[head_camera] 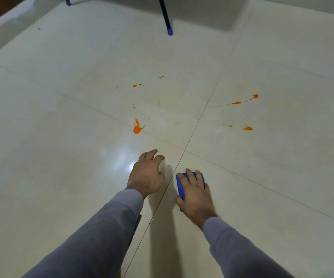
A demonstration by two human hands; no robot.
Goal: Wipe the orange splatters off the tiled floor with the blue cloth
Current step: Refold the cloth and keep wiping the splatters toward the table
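Note:
Orange splatters mark the pale tiled floor [61, 137]. The biggest blot [137, 128] lies left of centre, and smaller drops [137, 85] sit farther back. More orange spots [255, 96] and a streaky one [248, 128] lie to the right. My right hand [195, 194] presses a folded blue cloth [180, 184] flat on the floor, well short of the splatters. My left hand [147, 174] hovers just left of it, fingers curled apart and holding nothing. Both arms wear grey sleeves.
A black furniture leg with a blue foot [169, 32] stands on the floor at the back. Another blue foot [68, 2] shows at the top left. A pale wall base [1, 31] runs along the far left. Dark grout lines cross near my hands.

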